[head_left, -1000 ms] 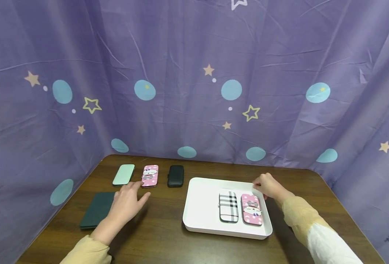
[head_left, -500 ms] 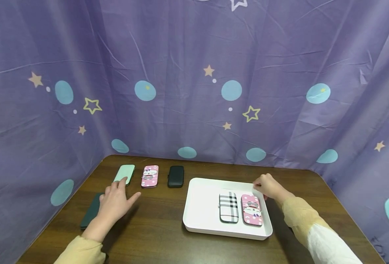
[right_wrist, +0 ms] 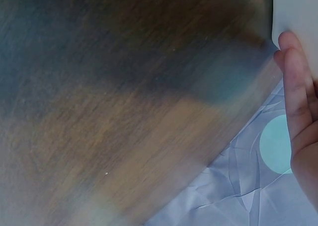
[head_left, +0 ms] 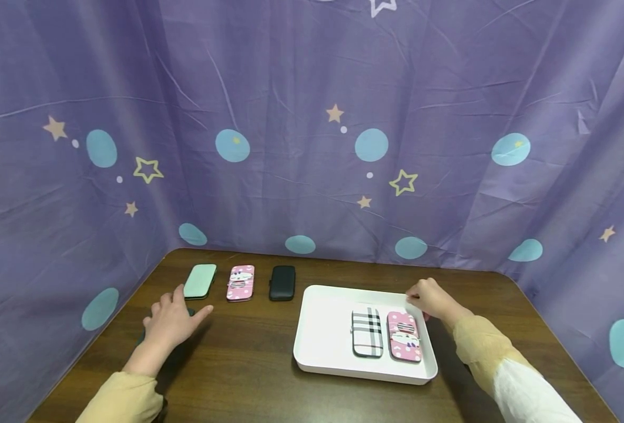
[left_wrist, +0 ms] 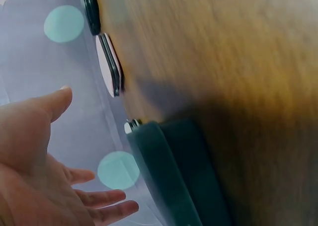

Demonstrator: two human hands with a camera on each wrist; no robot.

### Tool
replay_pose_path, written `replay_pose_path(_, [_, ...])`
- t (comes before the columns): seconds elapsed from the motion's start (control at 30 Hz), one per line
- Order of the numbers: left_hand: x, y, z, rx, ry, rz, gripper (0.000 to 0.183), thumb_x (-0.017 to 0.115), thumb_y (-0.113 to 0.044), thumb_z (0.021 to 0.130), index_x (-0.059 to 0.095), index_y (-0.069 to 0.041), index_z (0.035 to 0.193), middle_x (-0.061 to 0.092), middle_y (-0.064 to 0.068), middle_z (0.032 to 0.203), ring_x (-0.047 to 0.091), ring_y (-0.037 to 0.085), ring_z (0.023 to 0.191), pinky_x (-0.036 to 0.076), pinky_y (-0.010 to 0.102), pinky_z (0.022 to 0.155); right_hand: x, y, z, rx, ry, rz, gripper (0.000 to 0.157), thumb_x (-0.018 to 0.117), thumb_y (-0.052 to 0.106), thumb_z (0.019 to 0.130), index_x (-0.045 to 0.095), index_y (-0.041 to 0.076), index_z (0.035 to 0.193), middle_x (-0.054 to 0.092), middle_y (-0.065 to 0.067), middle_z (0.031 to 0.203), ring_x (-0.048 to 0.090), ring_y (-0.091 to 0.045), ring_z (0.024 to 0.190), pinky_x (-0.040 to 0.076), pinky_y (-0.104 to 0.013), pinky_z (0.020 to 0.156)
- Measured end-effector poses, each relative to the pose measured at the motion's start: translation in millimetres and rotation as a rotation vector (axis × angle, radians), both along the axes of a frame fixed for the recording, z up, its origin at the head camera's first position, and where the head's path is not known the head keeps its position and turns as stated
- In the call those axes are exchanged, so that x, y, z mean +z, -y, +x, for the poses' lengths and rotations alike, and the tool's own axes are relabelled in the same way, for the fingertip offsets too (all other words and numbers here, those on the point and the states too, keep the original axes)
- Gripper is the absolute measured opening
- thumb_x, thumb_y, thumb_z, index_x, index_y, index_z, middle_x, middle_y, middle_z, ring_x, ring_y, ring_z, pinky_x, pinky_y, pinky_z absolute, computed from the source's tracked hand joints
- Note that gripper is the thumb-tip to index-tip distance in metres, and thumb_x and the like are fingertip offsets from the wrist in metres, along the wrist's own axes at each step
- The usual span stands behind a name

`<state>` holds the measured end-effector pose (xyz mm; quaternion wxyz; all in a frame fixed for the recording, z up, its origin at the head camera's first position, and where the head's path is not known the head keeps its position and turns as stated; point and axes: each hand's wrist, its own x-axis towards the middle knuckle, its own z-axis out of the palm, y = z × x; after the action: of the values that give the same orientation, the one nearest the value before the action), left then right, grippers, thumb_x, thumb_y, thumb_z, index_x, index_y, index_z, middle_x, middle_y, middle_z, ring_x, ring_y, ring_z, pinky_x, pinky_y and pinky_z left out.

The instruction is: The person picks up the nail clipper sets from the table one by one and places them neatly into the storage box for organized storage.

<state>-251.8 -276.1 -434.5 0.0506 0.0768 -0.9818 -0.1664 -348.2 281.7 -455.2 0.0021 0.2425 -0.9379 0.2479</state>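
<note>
My left hand (head_left: 166, 320) hovers with fingers spread over a dark green, box-like case (left_wrist: 161, 166), hiding most of it in the head view. Nothing is held in that hand. Just beyond its fingertips lies a mint-green flat case (head_left: 200, 281). My right hand (head_left: 431, 298) pinches the far right corner of a white tray (head_left: 319, 369). Inside the tray, on its right side, a plaid case (head_left: 366, 332) lies beside a pink polka-dot case (head_left: 403, 336) with a cartoon cat.
Along the back of the wooden table (head_left: 259, 376), another pink polka-dot case (head_left: 240, 283) and a black case (head_left: 282, 283) lie right of the mint one. A purple curtain (head_left: 301, 194) hangs behind the table's back edge.
My left hand has moved left, from near the pink case past the mint case to above the dark green case. The right hand and the tray stay in place.
</note>
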Motion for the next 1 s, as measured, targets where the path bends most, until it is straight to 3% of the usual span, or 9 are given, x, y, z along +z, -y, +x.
replay_pose_path(0.5, [-2.7, 20, -13.4, 0.100, 0.192, 0.049, 0.118, 0.050, -0.073, 0.079, 0.003, 0.017, 0.139, 0.022, 0.049, 0.127, 0.025, 0.066, 0.114, 0.029, 0.072, 0.083, 0.8, -2, 0.6, 0.016, 0.010, -0.012, 0.014, 0.060, -0.004, 0.086, 0.070, 0.003, 0.079, 0.070, -0.013, 0.079, 0.050, -0.005, 0.033, 0.045, -0.024, 0.035])
replay_pose_path(1.0, [9.2, 32, -27.3, 0.153, 0.282, 0.081, 0.115, 0.055, -0.070, 0.078, 0.016, 0.027, 0.125, 0.025, 0.053, 0.120, 0.028, 0.065, 0.112, 0.031, 0.071, 0.088, -0.7, 0, -0.7, -0.001, 0.000, 0.002, 0.013, 0.061, -0.003, 0.085, 0.070, 0.004, 0.078, 0.069, -0.012, 0.075, 0.050, -0.005, 0.033, 0.045, -0.022, 0.035])
